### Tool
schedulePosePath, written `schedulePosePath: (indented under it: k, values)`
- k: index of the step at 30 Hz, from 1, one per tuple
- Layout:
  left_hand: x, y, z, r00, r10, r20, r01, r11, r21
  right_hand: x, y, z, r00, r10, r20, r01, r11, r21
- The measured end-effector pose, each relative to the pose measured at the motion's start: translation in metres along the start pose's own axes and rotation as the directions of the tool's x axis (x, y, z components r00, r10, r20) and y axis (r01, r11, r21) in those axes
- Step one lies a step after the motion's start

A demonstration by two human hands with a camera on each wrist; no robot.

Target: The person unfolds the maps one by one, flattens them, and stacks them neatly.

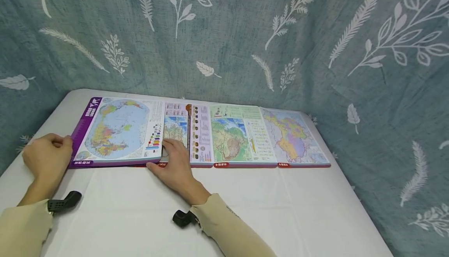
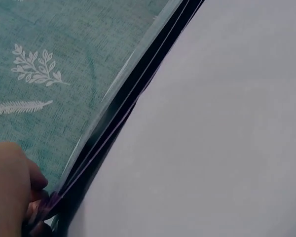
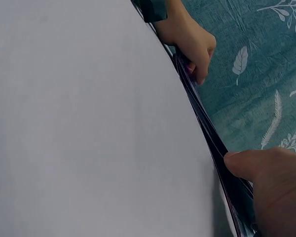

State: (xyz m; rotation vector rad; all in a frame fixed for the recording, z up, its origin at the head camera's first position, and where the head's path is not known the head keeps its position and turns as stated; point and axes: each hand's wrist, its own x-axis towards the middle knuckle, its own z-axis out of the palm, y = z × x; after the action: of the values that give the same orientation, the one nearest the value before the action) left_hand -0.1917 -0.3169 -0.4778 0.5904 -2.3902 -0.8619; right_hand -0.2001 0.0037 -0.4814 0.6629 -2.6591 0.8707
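Observation:
A fold-out map lies across the back of the table, its purple-bordered world map panel (image 1: 119,128) uppermost at the left. My left hand (image 1: 49,154) pinches the purple left edge of that panel between thumb and curled fingers; the left wrist view shows the left hand (image 2: 10,190) at the same edge. At the panel's near right corner my right hand (image 1: 175,165) grips, thumb on the near edge and fingers by the right side. In the right wrist view the thumb (image 3: 244,163) presses the stacked edges, which stand slightly apart.
More panels of the map extend rightward: a strip with text and small pictures (image 1: 200,134), a green relief map (image 1: 229,140) and a coloured regional map (image 1: 292,134). The white table (image 1: 210,226) stretches in front. A leaf-patterned teal curtain (image 1: 224,54) hangs behind and to the right.

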Motion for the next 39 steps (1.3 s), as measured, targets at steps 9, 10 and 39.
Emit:
schedulePosePath:
  k: [9,10,39]
  values:
    - [-0.010,0.010,0.009,0.996,0.068,0.060,-0.067,0.998,-0.009,-0.010,0.021,-0.014,1.000,-0.006,-0.008,0.006,0.999,0.050]
    - [-0.011,0.012,0.011,0.995,0.079,0.060,-0.079,0.997,-0.009,-0.011,0.023,-0.016,1.000,-0.008,-0.015,0.009,0.999,0.049]
    - [-0.047,0.052,0.032,0.934,0.348,0.084,-0.339,0.934,-0.108,-0.031,0.069,-0.057,0.998,0.023,-0.066,-0.021,0.999,0.042]
